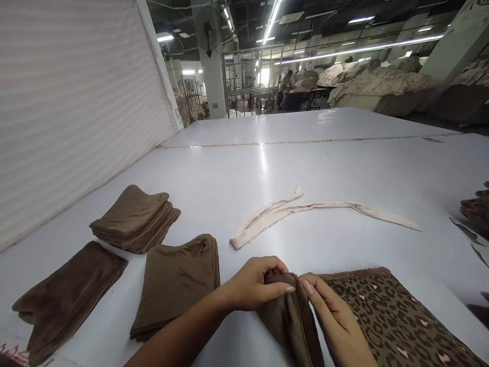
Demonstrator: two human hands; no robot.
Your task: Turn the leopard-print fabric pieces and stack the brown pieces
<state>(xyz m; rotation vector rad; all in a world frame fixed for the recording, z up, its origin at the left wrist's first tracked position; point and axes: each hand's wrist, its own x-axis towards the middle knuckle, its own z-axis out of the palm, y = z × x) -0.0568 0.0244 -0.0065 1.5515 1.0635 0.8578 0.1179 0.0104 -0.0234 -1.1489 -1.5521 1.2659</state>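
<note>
The left hand (255,284) pinches the top edge of a brown fabric bundle (290,318) at the table's (305,163) near edge, fingers curled over it. The right hand (336,321) grips the same bundle from the other side, resting partly on a leopard-print cloth (393,316). Three brown stacks (135,218) lie to the left; a pale strip (305,210) lies beyond.

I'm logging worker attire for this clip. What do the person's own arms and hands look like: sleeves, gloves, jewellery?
Both hands are bare: no gloves on the left hand or the right hand. No rings, watch or bracelets show. The left forearm is uncovered as far as the frame reaches, so no sleeve is in view. Fingernails are short and look unpainted. Little of the right arm shows beyond the wrist.
</note>
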